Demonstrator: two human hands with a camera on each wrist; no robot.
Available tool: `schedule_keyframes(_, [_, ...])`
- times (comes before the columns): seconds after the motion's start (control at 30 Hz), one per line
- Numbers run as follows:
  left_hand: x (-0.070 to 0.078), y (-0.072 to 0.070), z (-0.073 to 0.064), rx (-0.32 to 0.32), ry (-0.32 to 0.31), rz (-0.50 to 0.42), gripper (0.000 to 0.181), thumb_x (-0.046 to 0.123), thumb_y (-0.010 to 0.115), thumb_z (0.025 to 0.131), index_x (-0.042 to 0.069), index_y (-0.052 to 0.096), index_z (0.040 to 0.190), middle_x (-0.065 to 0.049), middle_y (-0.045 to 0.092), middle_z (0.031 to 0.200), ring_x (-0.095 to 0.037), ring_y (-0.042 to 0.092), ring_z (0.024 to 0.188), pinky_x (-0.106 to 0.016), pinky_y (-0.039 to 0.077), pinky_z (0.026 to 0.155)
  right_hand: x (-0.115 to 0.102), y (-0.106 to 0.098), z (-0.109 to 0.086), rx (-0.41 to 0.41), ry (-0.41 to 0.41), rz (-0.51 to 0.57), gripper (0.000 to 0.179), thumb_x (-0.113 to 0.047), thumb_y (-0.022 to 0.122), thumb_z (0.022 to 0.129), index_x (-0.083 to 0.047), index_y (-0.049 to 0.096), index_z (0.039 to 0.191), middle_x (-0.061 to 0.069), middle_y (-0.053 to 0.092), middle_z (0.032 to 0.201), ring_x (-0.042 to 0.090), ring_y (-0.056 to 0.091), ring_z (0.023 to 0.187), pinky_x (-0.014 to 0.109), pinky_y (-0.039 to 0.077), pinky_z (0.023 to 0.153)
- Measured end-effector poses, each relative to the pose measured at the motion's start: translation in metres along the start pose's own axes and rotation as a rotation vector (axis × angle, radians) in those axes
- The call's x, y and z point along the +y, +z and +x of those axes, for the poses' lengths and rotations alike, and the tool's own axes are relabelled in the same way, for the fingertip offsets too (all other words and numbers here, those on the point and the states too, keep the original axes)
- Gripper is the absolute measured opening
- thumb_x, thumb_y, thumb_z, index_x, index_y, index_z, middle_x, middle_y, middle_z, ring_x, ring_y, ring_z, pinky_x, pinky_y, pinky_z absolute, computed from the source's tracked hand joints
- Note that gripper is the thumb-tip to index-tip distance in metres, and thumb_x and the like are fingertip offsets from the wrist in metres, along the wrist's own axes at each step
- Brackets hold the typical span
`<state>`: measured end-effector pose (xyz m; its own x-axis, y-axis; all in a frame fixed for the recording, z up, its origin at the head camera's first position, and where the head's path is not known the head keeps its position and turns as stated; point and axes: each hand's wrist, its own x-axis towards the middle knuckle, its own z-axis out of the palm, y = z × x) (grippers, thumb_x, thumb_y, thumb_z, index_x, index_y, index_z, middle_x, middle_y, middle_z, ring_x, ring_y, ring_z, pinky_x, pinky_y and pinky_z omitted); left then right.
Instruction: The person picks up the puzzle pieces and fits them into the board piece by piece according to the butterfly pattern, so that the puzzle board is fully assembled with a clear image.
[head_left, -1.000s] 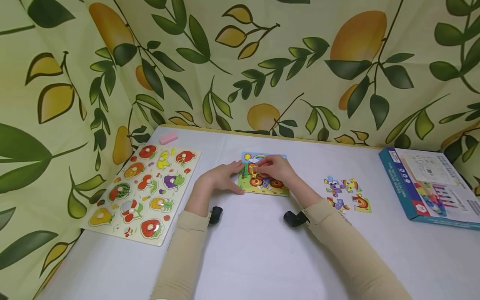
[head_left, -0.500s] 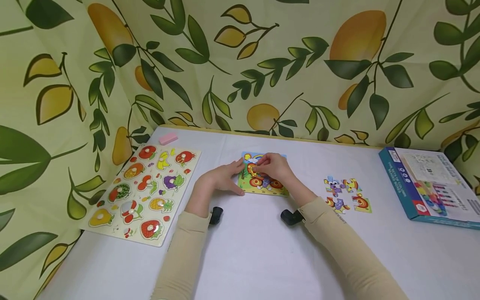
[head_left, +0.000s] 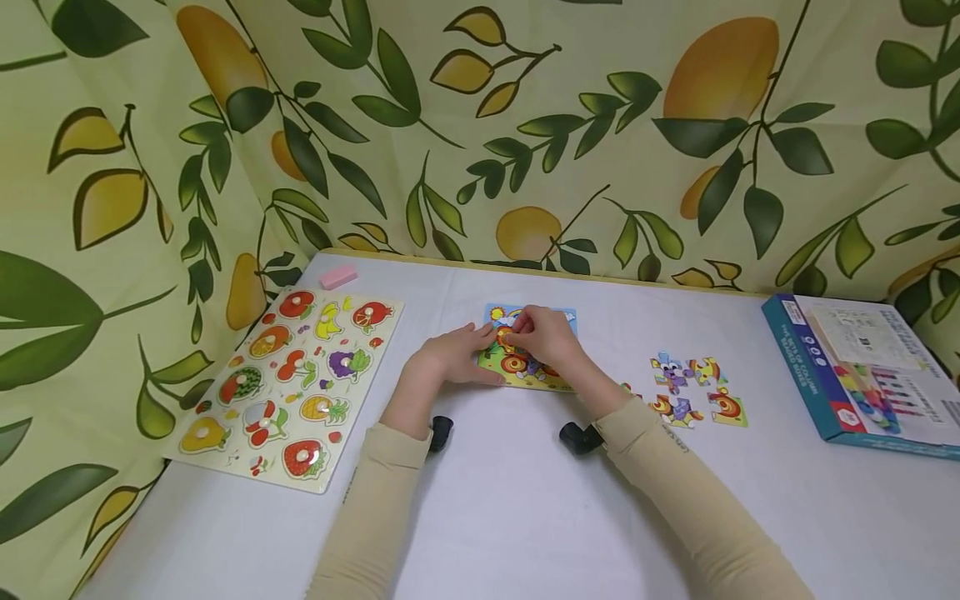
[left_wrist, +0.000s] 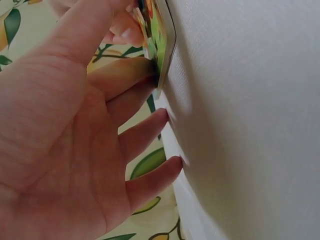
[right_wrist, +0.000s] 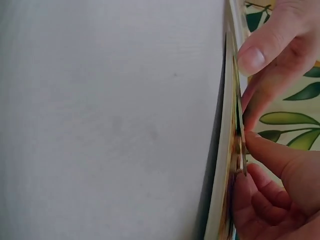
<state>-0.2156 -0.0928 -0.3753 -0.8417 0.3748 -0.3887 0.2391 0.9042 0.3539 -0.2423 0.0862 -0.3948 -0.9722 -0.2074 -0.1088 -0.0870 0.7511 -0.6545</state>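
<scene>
A small cartoon jigsaw board (head_left: 534, 382) lies on the white table between both hands. My left hand (head_left: 450, 354) rests at its left side, fingers loosely spread. In the left wrist view, the index finger meets the board's edge, and the other fingertips touch the cloth. Over the board's upper left part, my right hand (head_left: 551, 335) pinches a thin puzzle piece (right_wrist: 244, 150) between thumb and fingers. That piece stands nearly edge-on in the right wrist view, close against the board; its picture is hidden. Several loose puzzle pieces (head_left: 671, 375) lie right of the right forearm.
A fruit peg board (head_left: 277, 392) takes up the left of the table. Behind it sits a pink block (head_left: 338, 277). A flat teal-edged box (head_left: 862, 367) lies at the far right. Patterned cloth (head_left: 450, 125) hangs behind and on the left.
My right hand stays over the board's upper left, with only slight shifts. The left hand has slid slightly right along the board, and another loose piece shows beside the right sleeve.
</scene>
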Motion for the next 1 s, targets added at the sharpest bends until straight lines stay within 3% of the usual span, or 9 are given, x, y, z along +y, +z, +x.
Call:
schedule_keyframes(0.2, [0.003,-0.002,-0.003,-0.002,-0.007,0.005,0.085,0.051,0.069,0.087,0.019,0.028,0.155,0.001,0.021,0.161,-0.021,0.016,0.148,-0.049,0.023,0.115,0.006,-0.003,0.001,-0.032,0.021,0.029,0.027,-0.026,0.073,0.089,-0.005,0.062,0.1,0.006,0.058,0.083,0.018,0.052,0.071,0.025,0.041,0.059])
schedule_keyframes(0.37, [0.001,-0.001,-0.002,-0.007,0.006,-0.01,0.087,0.051,0.07,0.086,0.02,0.027,0.155,0.001,0.021,0.161,-0.021,0.015,0.148,-0.047,0.022,0.116,0.01,-0.004,0.004,-0.056,0.062,0.09,0.026,-0.026,0.072,0.09,-0.005,0.063,0.103,0.006,0.058,0.081,0.015,0.055,0.062,0.023,0.044,0.055])
schedule_keyframes(0.6, [0.001,-0.001,-0.001,-0.004,0.021,0.003,0.089,0.052,0.07,0.085,0.019,0.026,0.155,0.002,0.02,0.161,-0.022,0.015,0.148,-0.046,0.022,0.116,0.01,-0.004,0.006,-0.056,0.061,0.091,0.025,-0.025,0.072,0.09,-0.005,0.063,0.103,0.005,0.056,0.076,0.013,0.055,0.057,0.022,0.044,0.052])
schedule_keyframes(1.0, [0.004,-0.001,-0.002,-0.007,0.003,0.02,0.09,0.053,0.069,0.086,0.019,0.024,0.156,0.001,0.02,0.161,-0.022,0.017,0.148,-0.043,0.023,0.116,0.011,-0.003,0.007,-0.042,0.04,0.063,0.023,-0.026,0.071,0.091,-0.007,0.063,0.101,0.004,0.052,0.076,0.017,0.046,0.066,0.026,0.036,0.056])
